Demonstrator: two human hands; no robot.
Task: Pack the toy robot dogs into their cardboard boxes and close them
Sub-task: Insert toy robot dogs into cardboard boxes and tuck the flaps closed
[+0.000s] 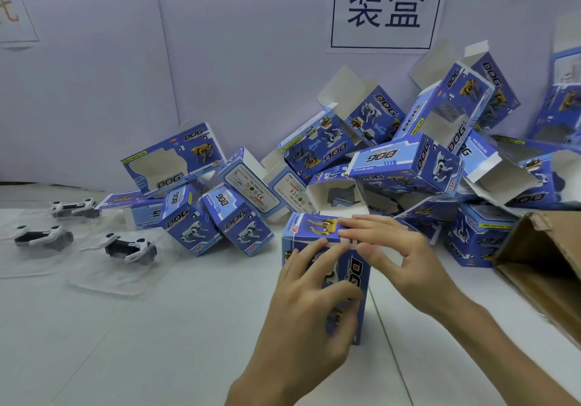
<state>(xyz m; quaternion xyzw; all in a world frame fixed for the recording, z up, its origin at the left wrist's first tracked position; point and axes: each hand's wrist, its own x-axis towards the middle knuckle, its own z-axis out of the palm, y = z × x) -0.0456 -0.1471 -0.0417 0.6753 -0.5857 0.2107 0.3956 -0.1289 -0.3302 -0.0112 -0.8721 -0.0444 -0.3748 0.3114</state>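
A blue "DOG" cardboard box (309,228) stands upright on the white table in front of me. My left hand (309,292) grips its front and side, thumb wrapped across the printed face. My right hand (388,248) lies with straight fingers on the box's top flap, which is folded down. Three white-and-black toy robot dogs in clear plastic trays lie at the left: one at the back (74,208), one at the far left (42,236) and one nearest (130,247). What is inside the held box is hidden.
A heap of several blue boxes (405,166), many with open flaps, is piled against the back wall from centre to right. A brown cardboard carton (547,267) lies open at the right edge. A sign with characters (385,6) hangs on the wall.
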